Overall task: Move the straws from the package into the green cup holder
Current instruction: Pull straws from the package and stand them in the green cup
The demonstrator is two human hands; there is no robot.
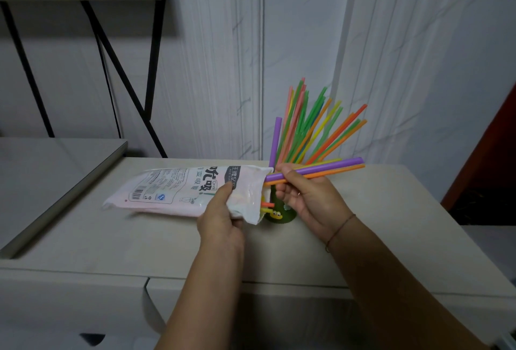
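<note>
A white and pink plastic straw package (178, 192) lies on its side on the beige cabinet top, its open mouth facing right. My left hand (223, 215) grips the package near that mouth. My right hand (304, 196) pinches a purple, an orange and a yellow straw (332, 168), held nearly level, their left ends at the package mouth. The green cup holder (279, 211) stands just behind my hands, mostly hidden, with a fan of several green, orange, pink, yellow and purple straws (310, 129) sticking up from it. A few straw ends (267, 205) poke out of the package.
The cabinet top (377, 210) ends at a front edge with drawers below. A lower grey surface (42, 171) lies at the left under a black metal frame (125, 79). A white marbled wall is behind. A dark red panel (491, 154) stands at the right.
</note>
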